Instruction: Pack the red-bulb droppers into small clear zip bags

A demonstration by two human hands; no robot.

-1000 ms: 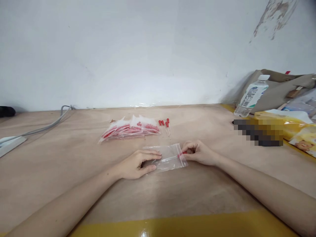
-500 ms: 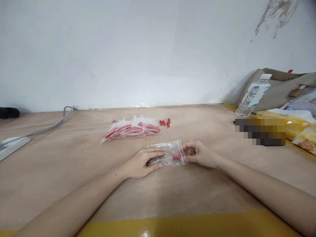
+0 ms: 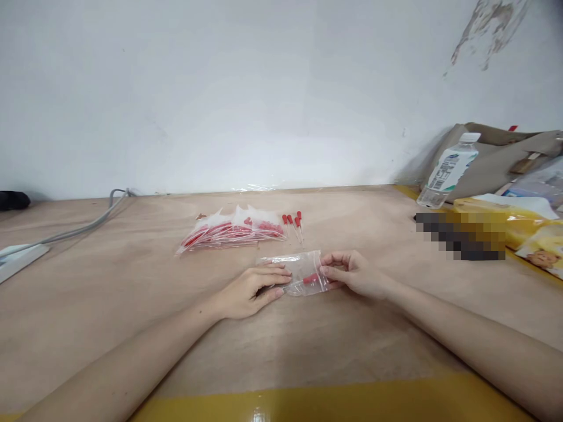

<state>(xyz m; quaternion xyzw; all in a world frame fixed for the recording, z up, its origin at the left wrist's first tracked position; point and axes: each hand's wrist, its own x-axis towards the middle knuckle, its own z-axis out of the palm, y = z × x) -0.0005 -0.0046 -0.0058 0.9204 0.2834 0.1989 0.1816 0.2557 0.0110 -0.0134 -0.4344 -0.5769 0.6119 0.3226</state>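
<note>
A clear plastic zip bag lies flat on the table, and inside it is a dropper with a red bulb and a thin clear stem. My left hand rests over the bag's left end, fingers stretched out and thumb apart. At the bag's right edge, beside the zip strip, my right hand pinches the plastic between thumb and fingers. Just behind lie several loose red-bulb droppers. Left of those is a pile of clear bags with red contents.
A plastic bottle leans against a beige bag at the right. Yellow packages and a blurred-out dark object lie nearby. A grey cable runs to a white power strip at the left.
My right thumb and fingers have closed over the zip bag's right edge. The dropper's red bulb has shifted slightly left and tilted. My left hand stays on the bag.
</note>
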